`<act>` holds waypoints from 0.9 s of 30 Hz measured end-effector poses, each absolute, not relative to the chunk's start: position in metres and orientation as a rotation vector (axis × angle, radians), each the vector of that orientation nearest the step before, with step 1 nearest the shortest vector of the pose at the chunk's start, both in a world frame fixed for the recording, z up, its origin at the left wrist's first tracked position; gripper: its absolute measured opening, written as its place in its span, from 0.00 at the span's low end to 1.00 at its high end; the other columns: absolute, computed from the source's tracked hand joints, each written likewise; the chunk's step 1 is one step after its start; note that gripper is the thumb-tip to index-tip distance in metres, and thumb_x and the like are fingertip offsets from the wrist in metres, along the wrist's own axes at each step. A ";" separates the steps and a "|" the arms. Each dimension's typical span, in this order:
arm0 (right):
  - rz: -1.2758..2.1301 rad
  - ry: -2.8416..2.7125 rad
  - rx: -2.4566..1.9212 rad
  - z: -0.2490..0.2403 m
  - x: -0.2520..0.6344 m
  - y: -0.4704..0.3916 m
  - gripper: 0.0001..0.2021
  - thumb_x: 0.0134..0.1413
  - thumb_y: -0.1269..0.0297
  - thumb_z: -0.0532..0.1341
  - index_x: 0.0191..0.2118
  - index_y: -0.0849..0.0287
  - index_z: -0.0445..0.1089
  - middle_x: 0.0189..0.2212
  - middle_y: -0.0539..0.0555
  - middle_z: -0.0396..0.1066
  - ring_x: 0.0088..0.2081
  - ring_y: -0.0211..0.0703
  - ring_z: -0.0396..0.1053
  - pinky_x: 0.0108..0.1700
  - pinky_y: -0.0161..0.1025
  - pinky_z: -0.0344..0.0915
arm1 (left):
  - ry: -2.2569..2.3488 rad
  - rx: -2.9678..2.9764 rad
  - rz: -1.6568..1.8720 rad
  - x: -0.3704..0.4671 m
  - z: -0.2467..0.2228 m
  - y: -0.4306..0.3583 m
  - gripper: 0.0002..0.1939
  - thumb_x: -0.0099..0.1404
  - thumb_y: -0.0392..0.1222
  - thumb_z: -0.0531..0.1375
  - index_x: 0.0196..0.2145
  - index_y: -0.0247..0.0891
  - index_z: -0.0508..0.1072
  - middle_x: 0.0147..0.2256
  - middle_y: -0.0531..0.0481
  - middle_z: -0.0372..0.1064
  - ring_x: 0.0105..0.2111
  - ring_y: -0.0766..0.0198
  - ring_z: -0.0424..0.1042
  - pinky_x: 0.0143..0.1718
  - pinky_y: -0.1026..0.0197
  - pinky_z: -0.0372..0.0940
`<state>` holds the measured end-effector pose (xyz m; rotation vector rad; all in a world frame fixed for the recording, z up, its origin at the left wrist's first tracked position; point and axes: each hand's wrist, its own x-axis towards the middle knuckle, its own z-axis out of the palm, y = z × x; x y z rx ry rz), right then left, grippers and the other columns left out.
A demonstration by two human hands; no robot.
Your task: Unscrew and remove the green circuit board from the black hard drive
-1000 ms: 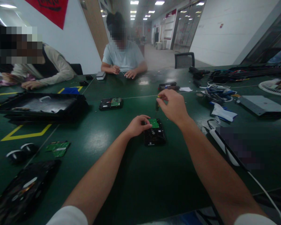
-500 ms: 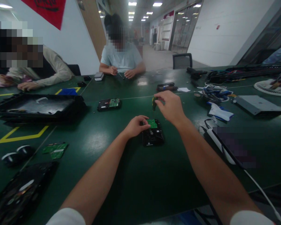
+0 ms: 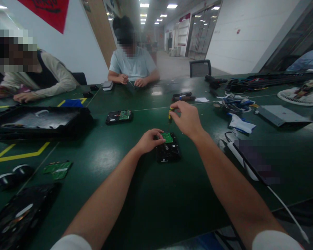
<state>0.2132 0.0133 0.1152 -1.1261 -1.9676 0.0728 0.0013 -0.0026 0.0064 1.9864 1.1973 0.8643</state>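
Observation:
A black hard drive [image 3: 169,152] with a green circuit board [image 3: 168,137] on its upper face lies flat on the table in front of me. My left hand [image 3: 151,140] grips its left side, with the thumb over the board's edge and the other fingers curled behind. Above the drive's far end, my right hand [image 3: 185,117] pinches the yellow-and-black handle of a screwdriver [image 3: 170,115]. The screwdriver stands upright, shaft down toward the board. Its tip is too thin to make out, so I cannot tell whether it touches a screw.
Another hard drive [image 3: 119,117] lies beyond my left hand. At left are black trays [image 3: 41,121], loose green boards [image 3: 57,169] and a large black housing [image 3: 21,211]. Cables [image 3: 236,102], a glove [image 3: 241,123] and a metal case [image 3: 284,115] lie right. Two people [image 3: 133,64] sit across the table.
My view has swung slightly, so the scene sits a little further left. The screwdriver handle now shows more yellow between my right fingers. My left hand stays on the hard drive.

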 end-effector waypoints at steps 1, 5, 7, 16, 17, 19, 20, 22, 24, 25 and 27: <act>0.086 -1.959 -1.131 0.115 0.213 0.014 0.07 0.60 0.69 0.64 0.43 0.55 0.74 0.44 0.57 0.78 0.44 0.50 0.75 0.51 0.49 0.70 | 1.198 1.980 0.867 0.001 0.006 -0.003 0.08 0.64 0.45 0.68 0.31 0.39 0.77 0.56 0.45 0.74 0.47 0.55 0.76 0.51 0.50 0.68; 0.040 -1.982 -1.114 0.115 0.214 0.014 0.06 0.61 0.67 0.64 0.43 0.56 0.75 0.44 0.57 0.78 0.46 0.51 0.74 0.53 0.50 0.69 | 1.192 1.972 0.879 0.002 0.005 -0.003 0.08 0.64 0.45 0.68 0.31 0.39 0.77 0.56 0.45 0.74 0.47 0.55 0.76 0.51 0.50 0.68; 0.010 -1.998 -1.102 0.116 0.215 0.014 0.07 0.61 0.69 0.63 0.44 0.56 0.76 0.45 0.57 0.78 0.47 0.51 0.74 0.54 0.50 0.68 | 1.192 1.976 0.880 0.002 0.004 -0.003 0.08 0.64 0.45 0.68 0.31 0.39 0.77 0.55 0.45 0.75 0.46 0.56 0.76 0.51 0.50 0.68; 0.073 -1.949 -1.123 0.115 0.214 0.014 0.04 0.60 0.66 0.64 0.41 0.55 0.73 0.41 0.56 0.78 0.42 0.50 0.74 0.49 0.49 0.70 | 1.188 1.983 0.887 0.002 0.006 -0.003 0.08 0.64 0.45 0.69 0.31 0.39 0.78 0.55 0.45 0.75 0.47 0.55 0.76 0.54 0.49 0.67; 0.064 -1.966 -1.114 0.115 0.214 0.013 0.04 0.60 0.66 0.64 0.42 0.55 0.74 0.42 0.56 0.78 0.43 0.50 0.74 0.50 0.49 0.70 | 1.186 1.983 0.884 0.002 0.006 -0.004 0.08 0.65 0.45 0.68 0.31 0.39 0.78 0.55 0.45 0.75 0.47 0.55 0.76 0.54 0.49 0.67; 0.037 -1.993 -1.094 0.115 0.215 0.013 0.06 0.60 0.68 0.63 0.43 0.55 0.75 0.44 0.57 0.77 0.45 0.51 0.74 0.53 0.50 0.69 | 1.177 1.986 0.884 0.002 0.007 -0.004 0.08 0.65 0.45 0.68 0.31 0.39 0.78 0.55 0.45 0.75 0.47 0.55 0.76 0.55 0.48 0.67; 0.026 -1.999 -1.091 0.115 0.215 0.013 0.08 0.60 0.70 0.63 0.44 0.55 0.75 0.45 0.58 0.77 0.46 0.51 0.74 0.53 0.50 0.69 | 1.175 1.987 0.885 0.002 0.008 -0.004 0.08 0.65 0.44 0.68 0.31 0.39 0.77 0.55 0.45 0.75 0.48 0.55 0.75 0.55 0.48 0.67; 0.023 -1.989 -1.109 0.114 0.215 0.014 0.09 0.58 0.71 0.63 0.44 0.55 0.74 0.45 0.58 0.77 0.45 0.51 0.74 0.53 0.51 0.69 | 1.181 1.989 0.882 0.002 0.009 -0.005 0.08 0.65 0.44 0.68 0.31 0.40 0.77 0.55 0.45 0.75 0.49 0.54 0.75 0.56 0.47 0.66; 0.047 -1.964 -1.135 0.114 0.215 0.015 0.08 0.58 0.71 0.64 0.43 0.55 0.73 0.44 0.57 0.77 0.43 0.51 0.74 0.51 0.50 0.69 | 1.194 1.986 0.871 0.002 0.010 -0.005 0.08 0.65 0.45 0.68 0.31 0.40 0.77 0.55 0.45 0.75 0.50 0.53 0.75 0.56 0.48 0.66; 0.062 -1.954 -1.141 0.113 0.215 0.015 0.07 0.58 0.70 0.64 0.43 0.55 0.72 0.43 0.57 0.77 0.42 0.51 0.74 0.50 0.50 0.70 | 1.200 1.984 0.867 0.002 0.010 -0.005 0.08 0.65 0.45 0.68 0.31 0.40 0.77 0.56 0.45 0.75 0.50 0.53 0.75 0.55 0.48 0.66; 0.080 -1.946 -1.138 0.113 0.215 0.015 0.06 0.59 0.68 0.64 0.42 0.55 0.72 0.42 0.56 0.77 0.42 0.50 0.74 0.49 0.49 0.70 | 1.202 1.983 0.864 0.001 0.009 -0.004 0.08 0.64 0.45 0.68 0.31 0.40 0.77 0.56 0.45 0.75 0.49 0.54 0.75 0.54 0.48 0.67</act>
